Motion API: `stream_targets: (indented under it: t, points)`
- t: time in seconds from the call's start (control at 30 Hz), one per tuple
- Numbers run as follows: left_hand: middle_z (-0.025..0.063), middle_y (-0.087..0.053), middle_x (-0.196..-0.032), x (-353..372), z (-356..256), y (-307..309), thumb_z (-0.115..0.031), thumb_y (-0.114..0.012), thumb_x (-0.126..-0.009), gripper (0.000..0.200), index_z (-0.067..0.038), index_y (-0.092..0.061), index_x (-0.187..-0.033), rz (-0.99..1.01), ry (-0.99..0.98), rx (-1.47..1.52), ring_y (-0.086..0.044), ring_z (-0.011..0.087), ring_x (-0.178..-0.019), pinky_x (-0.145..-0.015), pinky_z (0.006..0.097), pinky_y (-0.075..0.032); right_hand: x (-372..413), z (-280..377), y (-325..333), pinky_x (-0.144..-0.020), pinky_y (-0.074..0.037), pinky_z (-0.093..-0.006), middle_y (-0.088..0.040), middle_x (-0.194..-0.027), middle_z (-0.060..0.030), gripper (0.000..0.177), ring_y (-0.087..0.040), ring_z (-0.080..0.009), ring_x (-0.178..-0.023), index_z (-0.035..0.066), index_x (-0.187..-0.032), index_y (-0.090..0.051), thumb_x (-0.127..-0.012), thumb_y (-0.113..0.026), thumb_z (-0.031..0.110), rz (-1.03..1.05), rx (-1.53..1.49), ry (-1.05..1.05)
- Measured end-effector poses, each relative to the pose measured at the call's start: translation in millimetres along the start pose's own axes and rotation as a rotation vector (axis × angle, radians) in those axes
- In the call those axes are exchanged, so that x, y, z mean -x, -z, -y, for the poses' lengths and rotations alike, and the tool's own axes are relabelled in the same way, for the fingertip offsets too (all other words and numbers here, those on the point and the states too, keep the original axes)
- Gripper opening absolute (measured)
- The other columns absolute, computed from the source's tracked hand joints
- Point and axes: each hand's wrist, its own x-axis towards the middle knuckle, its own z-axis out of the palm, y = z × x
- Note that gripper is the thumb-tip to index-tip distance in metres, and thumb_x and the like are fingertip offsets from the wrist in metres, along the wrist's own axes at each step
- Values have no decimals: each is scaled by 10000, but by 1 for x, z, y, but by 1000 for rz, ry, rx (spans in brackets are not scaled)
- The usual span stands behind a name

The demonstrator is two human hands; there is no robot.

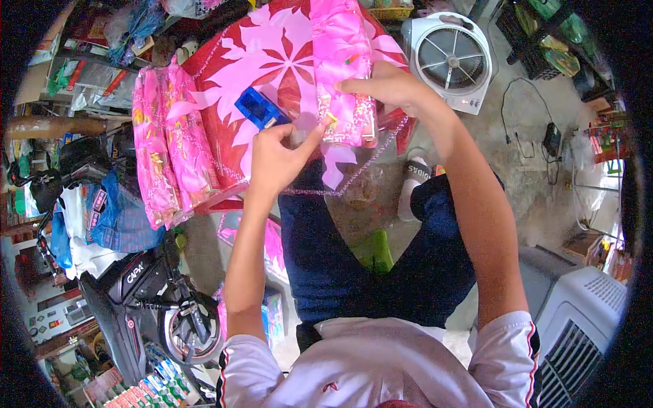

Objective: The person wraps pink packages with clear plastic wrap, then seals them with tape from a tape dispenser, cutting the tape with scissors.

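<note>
A long package in pink printed wrapping with a pink ribbon (343,51) lies on the red table with a pink flower pattern (228,51). My right hand (391,88) grips its right side near the lower end, with the thumb lying across the top. Close to the package's lower left corner is my left hand (282,153), its fingers curled and the thumb reaching to the wrapping. Whatever sits between those fingertips is too small to make out. Just beyond them lies a blue tape dispenser (257,107).
More pink wrapped packages (166,146) lie along the table's left edge. A white fan (450,58) stands on the floor at the upper right. A black motorbike (136,279) is at the left, and a grey air cooler (571,313) at the lower right.
</note>
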Motion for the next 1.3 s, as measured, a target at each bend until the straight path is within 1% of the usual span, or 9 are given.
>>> stream_targets:
  t: [0.13,0.33,0.53,0.63,0.73,1.03,1.13,1.23,1.3]
  points:
    - [129,-470,-493,1,8,-3,-438,-807,-835,606,32,-530,-570,12,15,19,-393,161,-471,-485,389,-357,-1,14,1,-733,-603,-434,-737,-1084,-155,630,-733,-276,-980,11,-1216,-682,-830,-788,497,-11,248,-134]
    - [148,-483,-523,-5,6,0,-422,-796,-857,581,46,-557,-608,-2,-7,43,-409,195,-504,-514,395,-356,27,15,-5,-845,-584,-451,-698,-1106,-247,919,-704,-390,-1002,-58,-1273,-608,-695,-825,623,-548,656,233]
    - [76,-485,-578,-7,12,2,-378,-763,-901,504,29,-584,-662,72,0,50,-427,134,-604,-568,356,-350,32,18,-23,-1041,-475,-485,-567,-1311,-210,674,-571,-392,-1217,51,-1308,-610,-749,-823,361,-838,844,809]
    - [48,-472,-568,-7,18,1,-354,-756,-913,486,24,-580,-665,53,-30,46,-397,110,-600,-551,340,-330,37,16,-30,-1086,-441,-501,-590,-1310,-187,569,-575,-387,-1224,47,-1258,-647,-786,-794,330,-532,803,950]
    - [105,-467,-528,-7,18,2,-386,-791,-875,534,47,-581,-644,55,27,146,-385,147,-528,-507,369,-338,36,5,-29,-1076,-459,-479,-600,-1323,-163,522,-577,-370,-1235,54,-1205,-681,-785,-803,339,-431,815,937]
    - [85,-498,-518,-3,26,-2,-359,-765,-889,515,34,-572,-618,-52,210,214,-415,84,-523,-489,336,-357,42,14,-19,-1094,-458,-426,-611,-1364,-163,518,-572,-349,-1282,43,-1184,-695,-765,-846,308,-276,702,710]
    - [73,-541,-536,-3,22,-1,-360,-794,-863,514,18,-565,-598,-118,101,184,-447,80,-521,-498,330,-383,44,15,-20,-1085,-463,-424,-621,-1343,-168,525,-582,-347,-1267,36,-1182,-693,-757,-853,301,-310,735,706]
    - [38,-594,-572,-4,14,3,-330,-841,-825,475,-9,-580,-593,-88,209,429,-495,70,-537,-510,306,-414,46,18,-17,-1082,-464,-427,-625,-1332,-169,526,-587,-345,-1258,31,-1182,-692,-762,-849,305,-275,719,696]
    - [15,-612,-600,-4,10,7,-295,-858,-813,430,-25,-589,-615,-135,236,341,-516,63,-549,-515,284,-421,45,15,-17,-1081,-465,-427,-627,-1330,-166,518,-587,-343,-1259,36,-1176,-695,-764,-848,309,-290,740,700]
